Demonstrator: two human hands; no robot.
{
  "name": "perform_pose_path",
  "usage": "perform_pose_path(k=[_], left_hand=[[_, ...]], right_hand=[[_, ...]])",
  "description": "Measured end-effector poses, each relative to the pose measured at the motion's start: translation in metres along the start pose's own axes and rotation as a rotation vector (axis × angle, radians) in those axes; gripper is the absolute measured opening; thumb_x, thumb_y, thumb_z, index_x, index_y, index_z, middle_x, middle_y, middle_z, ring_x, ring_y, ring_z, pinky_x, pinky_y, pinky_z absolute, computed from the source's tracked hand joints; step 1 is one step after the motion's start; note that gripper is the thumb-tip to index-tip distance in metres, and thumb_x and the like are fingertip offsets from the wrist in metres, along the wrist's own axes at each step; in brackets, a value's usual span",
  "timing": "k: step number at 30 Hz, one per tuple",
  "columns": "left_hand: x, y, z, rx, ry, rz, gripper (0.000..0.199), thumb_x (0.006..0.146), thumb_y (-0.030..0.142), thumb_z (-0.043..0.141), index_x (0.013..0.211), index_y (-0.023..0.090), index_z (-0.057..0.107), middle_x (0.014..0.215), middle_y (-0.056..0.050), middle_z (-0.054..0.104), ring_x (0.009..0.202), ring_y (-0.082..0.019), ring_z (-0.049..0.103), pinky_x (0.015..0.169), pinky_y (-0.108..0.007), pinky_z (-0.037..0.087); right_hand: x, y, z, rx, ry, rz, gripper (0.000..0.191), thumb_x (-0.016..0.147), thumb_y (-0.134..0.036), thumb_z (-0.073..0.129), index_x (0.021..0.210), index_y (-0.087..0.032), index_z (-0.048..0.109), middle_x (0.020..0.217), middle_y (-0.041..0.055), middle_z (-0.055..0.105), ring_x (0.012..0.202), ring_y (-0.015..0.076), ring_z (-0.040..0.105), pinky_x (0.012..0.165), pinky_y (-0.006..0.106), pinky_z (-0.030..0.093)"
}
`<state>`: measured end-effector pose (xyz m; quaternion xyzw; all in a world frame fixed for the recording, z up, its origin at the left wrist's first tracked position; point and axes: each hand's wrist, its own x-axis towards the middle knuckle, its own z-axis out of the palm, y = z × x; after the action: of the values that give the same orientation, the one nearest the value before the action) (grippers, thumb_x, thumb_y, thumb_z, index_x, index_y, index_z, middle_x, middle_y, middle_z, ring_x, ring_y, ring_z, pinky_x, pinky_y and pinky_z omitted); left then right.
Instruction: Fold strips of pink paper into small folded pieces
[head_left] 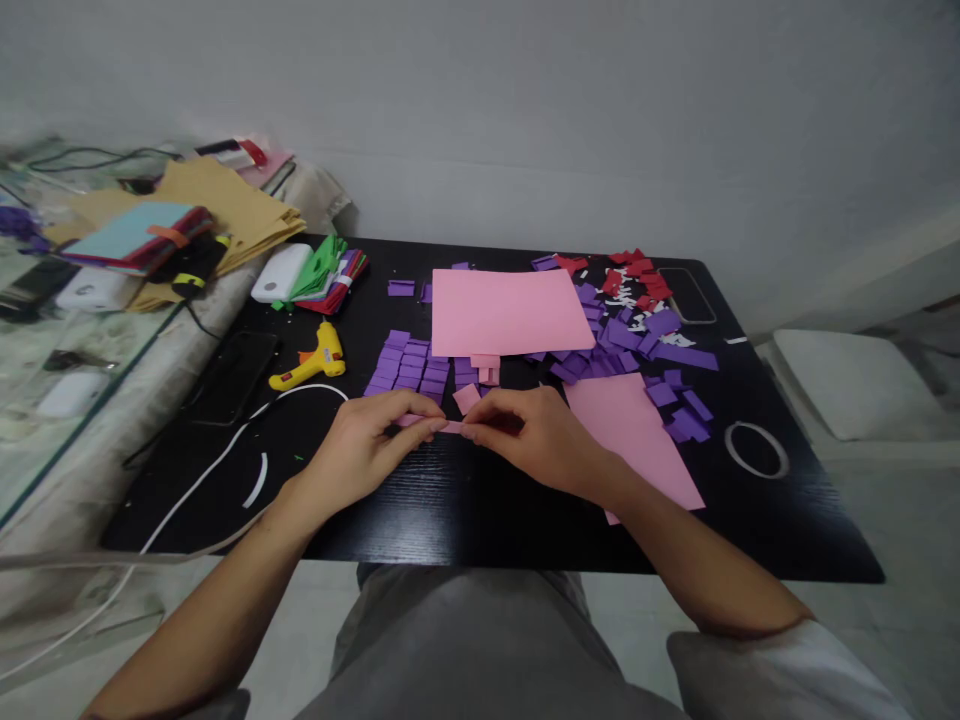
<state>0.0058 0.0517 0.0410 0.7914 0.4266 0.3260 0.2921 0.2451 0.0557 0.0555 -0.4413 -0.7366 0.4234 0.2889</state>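
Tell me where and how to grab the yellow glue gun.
Probably grip the yellow glue gun by its handle, coming down from the near left: it lies on its side, handle pointing left, nozzle facing away from you.

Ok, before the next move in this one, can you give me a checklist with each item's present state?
1. Left hand grip on the pink strip: ok, pinched between thumb and fingers.
2. Right hand grip on the same strip: ok, pinched likewise.
3. Yellow glue gun apart from both hands: ok.
4. White cord free of the left hand: cannot tell.
5. Purple pieces all in rows: not ok, many lie scattered.
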Motion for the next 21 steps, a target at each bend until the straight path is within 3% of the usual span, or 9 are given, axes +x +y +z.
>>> perform_pose_path(k=[5, 8, 13, 21], left_hand=[[-0.001, -0.011, 0.000, 0.035, -0.025, 0.008, 0.013, 0.098, 0.030, 0.065, 0.098, 0.019, 0.073, 0.089, -0.003, 0.078, 0.073, -0.014, 0.071, 0.065, -0.022, 0.054], [0.005, -0.016, 0.002, 0.057, -0.160, 0.007, 0.014, 0.099, 0.029, 0.063, 0.096, 0.019, 0.073, 0.088, -0.002, 0.077, 0.073, -0.013, 0.070, 0.062, -0.021, 0.051], [0.016, -0.024, 0.016, 0.007, -0.373, 0.044, 0.015, 0.100, 0.026, 0.061, 0.102, 0.021, 0.075, 0.092, -0.001, 0.078, 0.079, -0.014, 0.073, 0.070, -0.024, 0.053], [0.012, -0.041, 0.034, -0.064, -0.321, 0.027, 0.013, 0.100, 0.029, 0.066, 0.099, 0.020, 0.075, 0.087, 0.000, 0.077, 0.074, -0.011, 0.071, 0.066, -0.020, 0.051]], right_hand=[[-0.001, 0.011, -0.006, 0.033, -0.094, 0.084, 0.009, 0.092, -0.027, 0.074, 0.093, -0.020, 0.079, 0.084, 0.0018, 0.080, 0.074, 0.0156, 0.074, 0.072, 0.028, 0.055], [-0.004, 0.023, -0.002, 0.031, -0.131, 0.135, 0.007, 0.092, -0.022, 0.072, 0.092, -0.019, 0.078, 0.083, 0.0019, 0.080, 0.073, 0.0150, 0.073, 0.072, 0.027, 0.054], [-0.009, 0.043, 0.011, -0.001, -0.126, 0.124, 0.012, 0.095, -0.025, 0.070, 0.092, -0.017, 0.078, 0.083, 0.0033, 0.080, 0.073, 0.0144, 0.072, 0.071, 0.026, 0.052], [-0.011, 0.055, 0.009, 0.048, -0.142, 0.143, 0.011, 0.096, -0.023, 0.069, 0.093, -0.018, 0.079, 0.081, 0.0014, 0.080, 0.070, 0.0134, 0.072, 0.071, 0.025, 0.052]])
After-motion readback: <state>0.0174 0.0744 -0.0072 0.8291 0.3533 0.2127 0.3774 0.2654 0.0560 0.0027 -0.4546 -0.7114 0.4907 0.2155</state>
